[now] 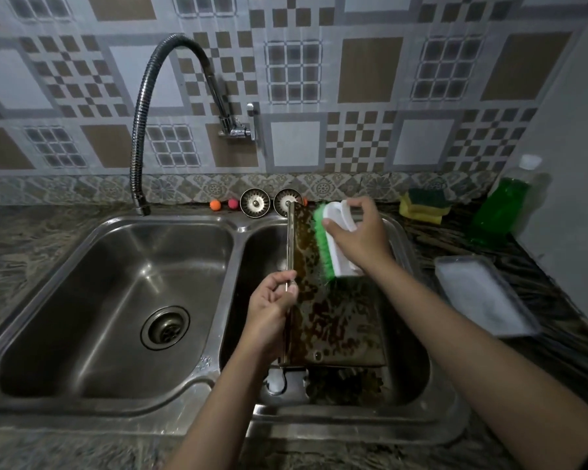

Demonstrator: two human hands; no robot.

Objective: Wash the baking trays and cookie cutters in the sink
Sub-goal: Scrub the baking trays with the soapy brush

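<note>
- While both hands work over it, the double-basin steel sink (116, 398) fills the counter; left basin holds only its drain (165, 328), right basin holds the work.
- Baking tray (336, 320): stands in the right basin, tilted up on its near short edge, soiled brown-speckled face turned toward the right. Long axis runs near to far, far end pointing at the back wall, top corner reaching the sink's back rim.
- Flexible faucet hose (143, 106): arches from the wall valve over to the left, nozzle hanging above the back rim of the left basin.
- Second tray (482, 293): pale, lying flat on the counter right of the sink, well apart from the tray being scrubbed.
- Green soap bottle (503, 205): far right corner of the counter, beside the sponges (423, 205).
- Left hand (272, 310): fingers curled round the tray's left long edge at about mid-length, steadying it.
- Right hand (360, 232): fingers wrapped over the white handle of the scrub brush (333, 245); green bristles pressed to the tray's upper face.
- Two strainer plugs (254, 202): propped against the backsplash behind the divider.
- Small orange and pink balls (215, 205): just left of the plugs.
</note>
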